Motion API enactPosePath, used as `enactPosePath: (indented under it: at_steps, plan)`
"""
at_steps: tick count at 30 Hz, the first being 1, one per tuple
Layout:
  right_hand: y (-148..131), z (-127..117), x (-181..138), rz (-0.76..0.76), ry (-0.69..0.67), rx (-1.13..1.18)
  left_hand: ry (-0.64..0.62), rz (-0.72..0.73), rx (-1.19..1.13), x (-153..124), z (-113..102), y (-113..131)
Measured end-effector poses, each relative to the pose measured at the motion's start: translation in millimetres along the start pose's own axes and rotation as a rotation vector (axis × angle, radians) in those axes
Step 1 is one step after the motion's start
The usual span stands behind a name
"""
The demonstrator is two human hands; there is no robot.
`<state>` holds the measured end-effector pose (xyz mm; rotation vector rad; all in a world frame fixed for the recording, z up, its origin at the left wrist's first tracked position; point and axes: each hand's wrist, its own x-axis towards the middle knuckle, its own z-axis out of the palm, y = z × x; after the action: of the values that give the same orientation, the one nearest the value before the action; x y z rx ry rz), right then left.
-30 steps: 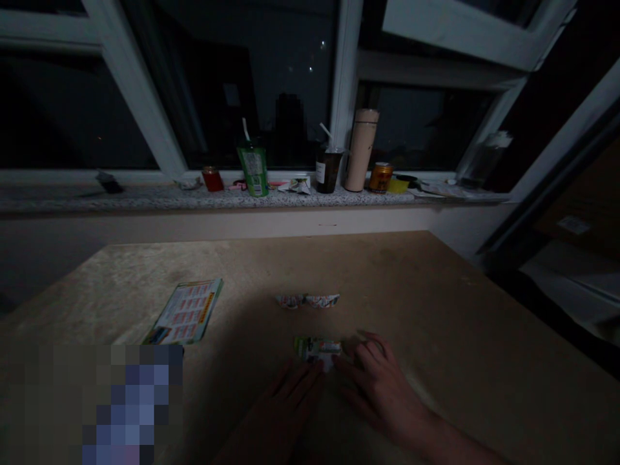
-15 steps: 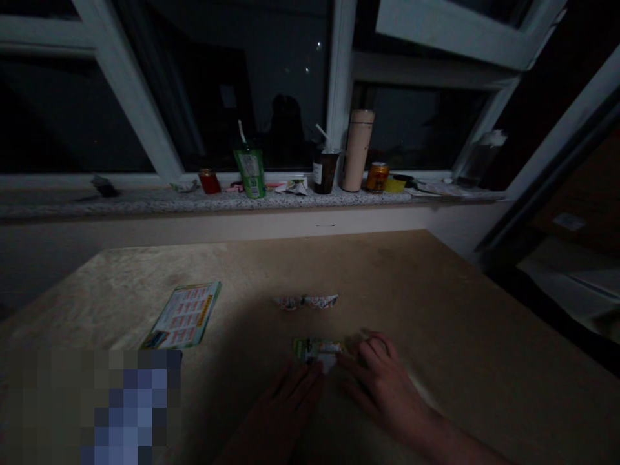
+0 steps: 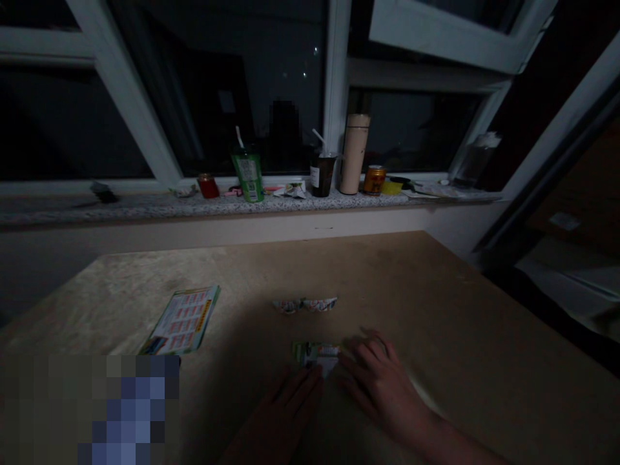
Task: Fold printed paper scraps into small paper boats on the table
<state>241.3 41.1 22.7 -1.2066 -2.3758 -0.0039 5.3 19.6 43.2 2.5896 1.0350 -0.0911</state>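
Note:
A small piece of printed green and white paper (image 3: 317,352) lies on the wooden table in front of me. My left hand (image 3: 290,400) rests low on it with fingers stretched out, their tips over its lower edge; this hand is in deep shadow. At the paper's right edge is my right hand (image 3: 380,378), its index finger reaching the paper and the other fingers loosely bent and apart. Just beyond the paper lies a folded, bow-like strip of printed paper (image 3: 305,305), touched by neither hand.
A printed sheet or booklet (image 3: 184,320) lies on the table's left. Along the stone windowsill (image 3: 285,205) stand a red jar (image 3: 208,186), a green cup (image 3: 248,174), a dark cup (image 3: 322,174), a pink flask (image 3: 355,155) and an orange can (image 3: 374,181). A pixelated patch covers the lower left.
The view has shifted slightly, so the scene sits a little lower in the picture. Both hands keep nearly the same place at the paper.

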Motion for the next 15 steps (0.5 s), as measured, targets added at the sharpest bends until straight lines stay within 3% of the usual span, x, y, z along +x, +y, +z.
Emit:
enactPosePath:
  at_steps: [6,11,15]
  plan:
    - [-3.8,2.6,-3.4,-0.227,0.007,0.084,0.014,-0.006,0.039,2.0,2.7,-0.5]
    - [-11.0,11.0,-4.7,-0.149,-0.135,0.137,0.047,-0.002,0.029,0.5,5.7,-2.3]
    - [-9.5,16.9,-6.1,-0.124,-0.127,0.188,0.035,-0.01,0.034,-0.8,3.9,-2.3]
